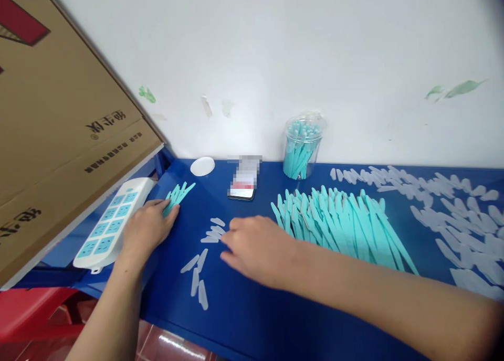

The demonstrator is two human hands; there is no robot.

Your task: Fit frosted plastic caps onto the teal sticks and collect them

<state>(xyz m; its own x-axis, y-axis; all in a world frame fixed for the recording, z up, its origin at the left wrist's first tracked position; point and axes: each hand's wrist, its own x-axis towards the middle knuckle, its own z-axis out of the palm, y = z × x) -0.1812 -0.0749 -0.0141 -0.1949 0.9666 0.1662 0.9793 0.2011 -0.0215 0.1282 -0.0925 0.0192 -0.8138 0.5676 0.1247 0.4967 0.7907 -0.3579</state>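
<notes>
A small bunch of slim turquoise eyebrow razors (pixel 179 194) is in my left hand (pixel 147 224), fingers closed around their lower ends, at the left of the blue table (pixel 252 319). My right hand (pixel 255 251) is low over the table with its fingers curled. Its fingertips meet a small group of translucent white blade caps (pixel 214 232); whether one is pinched between them is hidden. Several more loose caps (pixel 196 279) lie nearer the front edge. Behind my right forearm a wide pile of turquoise eyebrow razors (pixel 334 219) lies side by side, partly covered by the arm.
A clear tub (pixel 315 159) of turquoise razors stands by the wall, with a phone (pixel 242 188) and a white lid (pixel 202 166) to its left. Many translucent caps (pixel 444 224) spread across the right. A power strip (pixel 112 222) and large cardboard (pixel 71 114) border the left.
</notes>
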